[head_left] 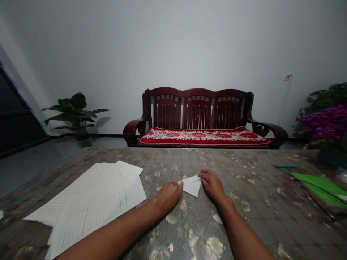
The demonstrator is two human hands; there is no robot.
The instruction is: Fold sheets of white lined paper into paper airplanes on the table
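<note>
**Q:** Where is the folded paper located?

**A:** A folded white paper triangle [192, 186] is shown lying flat on the table's mottled grey-and-gold cover [252, 187], between the left hand [169, 196] and the right hand [214, 185], with one corner directed toward the person.

**Q:** In what state are the hands shown?

**A:** Both hands are held palm down, with the fingers lightly curled, neither spread open nor clenched. The left fingertips are placed against the triangle's left corner, and the right fingers are laid over its upper right edge. Whether the paper is actually gripped cannot be determined.

**Q:** What is arranged around them?

**A:** Overlapping sheets of lined paper [92, 206] are placed to the left of the left hand. A green pen [286, 166] and a green notebook [320, 189] are seen toward the right of the table. Beyond the far table edge, a dark red wooden bench [197, 97] with a red floral cushion [204, 137] is set against the wall, flanked by a leafy potted plant [73, 115] and purple flowers [325, 122].
</note>
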